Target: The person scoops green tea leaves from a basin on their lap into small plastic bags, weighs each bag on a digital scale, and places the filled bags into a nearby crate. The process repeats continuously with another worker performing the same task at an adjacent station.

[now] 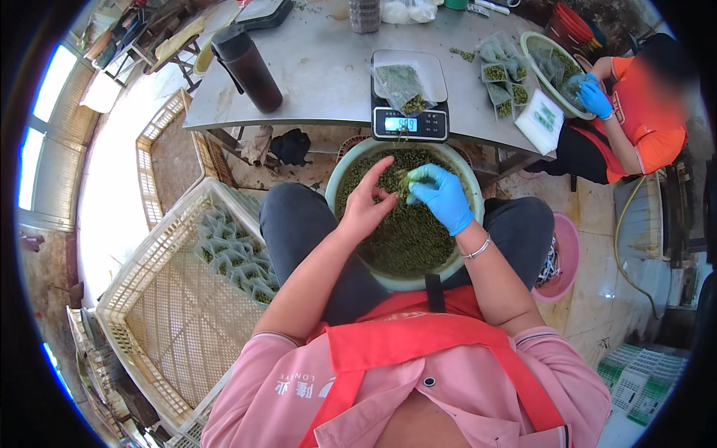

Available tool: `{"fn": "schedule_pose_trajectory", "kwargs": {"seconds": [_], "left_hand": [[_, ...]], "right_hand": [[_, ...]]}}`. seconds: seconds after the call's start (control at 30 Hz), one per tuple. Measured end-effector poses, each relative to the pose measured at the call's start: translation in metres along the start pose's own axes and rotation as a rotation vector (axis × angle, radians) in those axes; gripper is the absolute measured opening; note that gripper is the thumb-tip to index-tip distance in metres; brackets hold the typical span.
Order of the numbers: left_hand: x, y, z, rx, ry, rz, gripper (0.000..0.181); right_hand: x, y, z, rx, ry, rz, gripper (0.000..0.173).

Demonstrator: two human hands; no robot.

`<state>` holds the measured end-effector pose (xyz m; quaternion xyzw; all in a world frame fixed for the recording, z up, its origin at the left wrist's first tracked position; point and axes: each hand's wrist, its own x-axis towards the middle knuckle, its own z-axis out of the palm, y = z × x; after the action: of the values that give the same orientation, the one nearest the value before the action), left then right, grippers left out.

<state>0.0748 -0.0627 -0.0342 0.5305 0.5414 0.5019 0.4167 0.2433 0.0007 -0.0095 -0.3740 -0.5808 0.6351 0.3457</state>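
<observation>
My left hand (368, 203), bare, hovers over a round pale green tub (474, 190) of small green peppercorn-like berries (411, 241), index finger stretched out and thumb apart. Beside it my right hand (440, 196), in a blue glove, pinches a small sprig of the green berries (403, 180) between its fingertips. The tub stands between my knees. Just beyond it, on the table edge, a digital kitchen scale (410, 124) with a lit display bears a clear plastic bag (400, 84) partly filled with green berries. Some stems hang over the scale's front.
A metal table (319, 67) carries a dark bottle (246, 70), filled bags (504, 84) and empty plastic bags (540, 120). At right a person with blue gloves (594, 101) handles a bag over another tub (526, 42). A plastic crate (168, 313) with bags stands left; a pink basin (568, 257), right.
</observation>
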Motion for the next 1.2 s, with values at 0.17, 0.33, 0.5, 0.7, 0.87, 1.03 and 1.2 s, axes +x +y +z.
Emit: {"fn": "schedule_pose_trajectory", "kwargs": {"seconds": [0.17,0.33,0.5,0.7,0.87,1.03,1.2], "left_hand": [[-0.003,0.001,-0.004,-0.282,-0.174,-0.251,0.029],[-0.010,0.002,-0.007,0.075,-0.121,-0.157,0.024],[-0.013,-0.002,-0.006,0.266,-0.048,-0.031,0.023],[-0.016,0.005,-0.008,0.465,-0.079,0.078,0.026],[-0.016,0.016,-0.006,0.650,-0.183,0.253,0.027],[-0.012,0.008,-0.014,0.444,0.073,0.175,0.034],[-0.008,0.015,-0.008,0.249,-0.015,0.164,0.036]], "right_hand": [[-0.002,-0.004,-0.005,0.133,-0.059,0.130,0.017],[-0.006,-0.005,0.005,0.022,-0.092,0.137,0.016],[-0.006,0.008,0.002,-0.085,-0.032,0.116,0.017],[0.018,-0.005,0.001,-0.742,0.145,-0.274,0.036],[0.055,0.004,0.011,-0.953,0.226,-0.386,0.036],[0.030,-0.007,0.014,-0.604,0.197,-0.381,0.023],[-0.010,-0.003,0.008,-0.630,-0.106,-0.069,0.024]]}}
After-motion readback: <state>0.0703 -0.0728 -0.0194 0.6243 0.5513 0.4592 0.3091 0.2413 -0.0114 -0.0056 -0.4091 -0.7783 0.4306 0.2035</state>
